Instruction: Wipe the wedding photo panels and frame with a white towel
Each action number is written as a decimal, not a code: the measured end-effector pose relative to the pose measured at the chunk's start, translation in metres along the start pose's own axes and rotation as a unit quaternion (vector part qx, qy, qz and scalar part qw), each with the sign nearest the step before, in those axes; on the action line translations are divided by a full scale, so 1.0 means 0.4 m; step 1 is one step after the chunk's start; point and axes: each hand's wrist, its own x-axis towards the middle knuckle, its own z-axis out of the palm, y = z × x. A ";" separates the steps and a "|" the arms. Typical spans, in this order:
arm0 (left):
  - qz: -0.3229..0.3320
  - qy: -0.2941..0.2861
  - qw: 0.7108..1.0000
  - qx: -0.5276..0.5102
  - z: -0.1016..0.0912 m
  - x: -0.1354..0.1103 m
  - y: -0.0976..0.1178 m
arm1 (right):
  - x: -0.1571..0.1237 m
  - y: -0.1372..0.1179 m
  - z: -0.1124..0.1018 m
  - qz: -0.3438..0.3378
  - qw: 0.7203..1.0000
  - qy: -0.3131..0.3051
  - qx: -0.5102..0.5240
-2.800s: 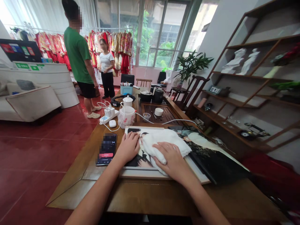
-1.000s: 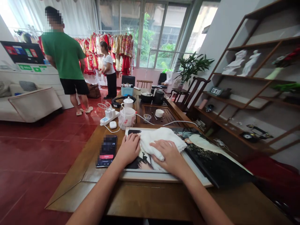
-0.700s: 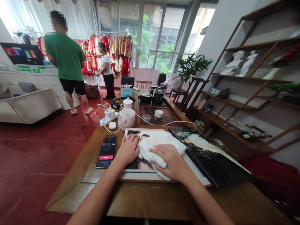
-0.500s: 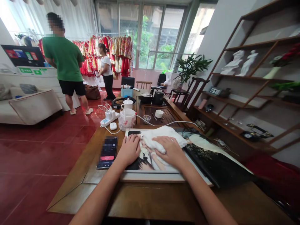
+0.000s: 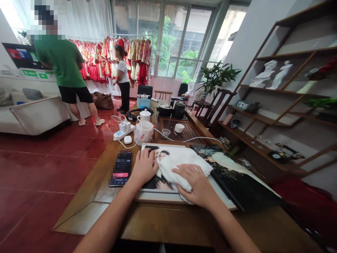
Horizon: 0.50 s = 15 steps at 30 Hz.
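Note:
A framed photo print of a couple lies flat on the wooden table. My left hand rests on its left side, fingers stretched out over the picture, holding nothing. On the right side of the print, my right hand presses a bunched white cloth against the surface, its fingers curved over the cloth. Much of the picture is hidden under the cloth and hands. Just left of my left hand, a phone with a lit screen lies on the table.
A second, dark picture panel lies to the right. Beyond the print are a power strip, a white tub, a cable and a tea tray. Two people stand farther off: one in a green shirt, another in a white top.
My right hand has drawn the cloth down toward me, uncovering a face near the top of the print. My left hand stays about where it was.

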 end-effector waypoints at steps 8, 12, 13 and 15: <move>0.002 -0.021 1.000 -0.022 0.002 0.004 -0.005 | 0.087 0.068 0.014 0.040 0.999 0.015 -0.021; -0.001 -0.030 0.999 -0.024 0.003 0.005 -0.006 | 0.132 0.098 0.033 0.050 0.998 0.026 -0.021; -0.002 -0.031 0.999 -0.024 0.004 0.005 -0.006 | 0.138 0.101 0.035 0.050 0.998 0.027 -0.021; -0.002 -0.031 0.999 -0.024 0.004 0.005 -0.006 | 0.141 0.100 0.037 0.048 0.998 0.027 -0.020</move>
